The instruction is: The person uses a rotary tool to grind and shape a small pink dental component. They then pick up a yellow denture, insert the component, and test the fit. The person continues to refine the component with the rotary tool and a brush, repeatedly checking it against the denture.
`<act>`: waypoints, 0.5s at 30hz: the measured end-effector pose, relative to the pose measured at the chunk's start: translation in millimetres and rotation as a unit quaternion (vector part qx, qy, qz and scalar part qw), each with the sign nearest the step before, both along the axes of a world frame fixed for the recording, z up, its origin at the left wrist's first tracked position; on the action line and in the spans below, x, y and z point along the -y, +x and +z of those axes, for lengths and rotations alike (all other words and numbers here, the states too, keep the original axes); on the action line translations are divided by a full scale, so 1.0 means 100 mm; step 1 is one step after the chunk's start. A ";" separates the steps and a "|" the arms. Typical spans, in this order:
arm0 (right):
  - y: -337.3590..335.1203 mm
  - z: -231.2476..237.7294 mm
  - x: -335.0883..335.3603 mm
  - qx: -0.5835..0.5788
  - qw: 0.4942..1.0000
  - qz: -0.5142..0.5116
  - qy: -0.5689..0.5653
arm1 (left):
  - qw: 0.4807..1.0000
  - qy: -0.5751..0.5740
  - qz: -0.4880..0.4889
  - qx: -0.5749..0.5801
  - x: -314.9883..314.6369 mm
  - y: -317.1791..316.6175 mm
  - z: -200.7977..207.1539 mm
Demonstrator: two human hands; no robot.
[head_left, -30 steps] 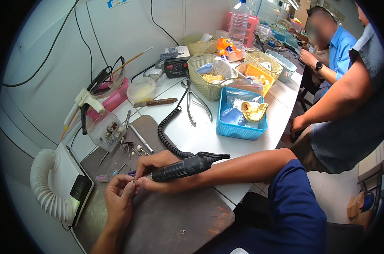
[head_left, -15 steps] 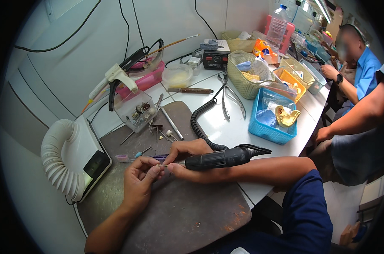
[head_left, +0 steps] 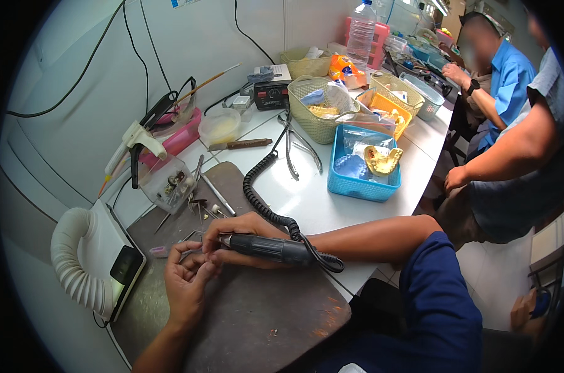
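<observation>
My right hand (head_left: 248, 224) is wrapped round a black rotary handpiece (head_left: 271, 248), whose front end points left toward my other hand. A coiled black cord (head_left: 254, 180) loops beside it. Close against the right fingertips, my left hand (head_left: 187, 281) has its thumb and fingers pinched together. Whatever those fingers hold is too small and hidden to make out. Both hands are above the dark grey mat (head_left: 245, 317). Just beyond them lie a silver metal tool (head_left: 218, 194) and several small burs and bits, with a pink-handled piece (head_left: 159, 251) near the left fingers.
A white suction unit with a ribbed hose (head_left: 70, 261) stands left. Behind are a clear box of small parts (head_left: 169, 184), pliers (head_left: 289, 149) and the control box (head_left: 271, 94). At right, a blue basket (head_left: 364, 188) holds dental models. Two people sit farther right.
The view has swung to the right. The handpiece has tipped, its cord end now lower than before. My hands stay together, and the small pale piece at my left fingertips no longer shows clearly.
</observation>
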State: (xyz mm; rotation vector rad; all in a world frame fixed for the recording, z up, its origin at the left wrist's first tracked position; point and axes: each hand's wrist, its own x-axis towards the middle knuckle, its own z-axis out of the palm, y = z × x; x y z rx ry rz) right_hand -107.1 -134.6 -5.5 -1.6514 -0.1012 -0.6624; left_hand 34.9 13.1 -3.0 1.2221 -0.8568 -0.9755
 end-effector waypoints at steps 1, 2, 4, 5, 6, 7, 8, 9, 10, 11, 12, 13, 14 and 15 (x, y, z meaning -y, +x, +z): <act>0.01 -0.02 0.01 0.003 1.000 -0.008 -0.023 | 1.000 0.001 0.001 0.004 0.00 0.00 0.00; 0.02 -0.03 0.02 0.003 0.999 -0.013 -0.041 | 1.000 0.003 0.002 0.009 -0.01 0.00 -0.01; 0.04 -0.04 0.02 0.004 0.997 -0.023 -0.077 | 1.000 0.002 0.004 0.013 -0.01 0.00 -0.01; 0.04 -0.03 0.02 0.002 0.997 -0.019 -0.075 | 1.000 0.000 0.005 0.012 -0.02 0.01 -0.01; 0.04 -0.03 0.01 -0.001 0.997 -0.013 -0.073 | 1.000 -0.002 0.007 0.011 -0.02 0.01 -0.01; 0.04 -0.02 0.01 -0.003 0.997 -0.007 -0.070 | 0.999 -0.015 0.024 0.026 -0.03 0.00 -0.02; 0.04 -0.02 0.00 0.005 0.998 -0.017 -0.066 | 0.998 -0.027 0.044 0.042 -0.03 -0.02 -0.03; 0.04 -0.01 0.00 0.013 0.998 -0.027 -0.061 | 0.996 -0.039 0.063 0.058 -0.05 -0.03 -0.04; 0.04 0.00 -0.01 0.021 0.998 -0.036 -0.056 | 0.991 -0.070 0.076 0.082 -0.10 0.01 -0.04; 0.03 0.01 -0.01 0.011 0.997 -0.048 -0.058 | 0.985 -0.103 0.087 0.106 -0.16 0.08 -0.02; -0.01 0.02 0.00 -0.003 0.996 -0.065 -0.059 | 0.979 -0.135 0.094 0.124 -0.16 0.07 0.05; -0.05 0.02 0.02 -0.018 0.995 -0.083 -0.060 | 0.963 -0.195 0.085 0.166 -0.15 0.01 0.19; -0.12 0.01 0.06 -0.028 0.994 -0.090 -0.051 | 0.936 -0.240 0.108 0.233 -0.12 -0.06 0.34; -0.20 0.00 0.10 -0.039 0.993 -0.099 -0.041 | 0.875 -0.312 0.135 0.345 -0.07 -0.12 0.55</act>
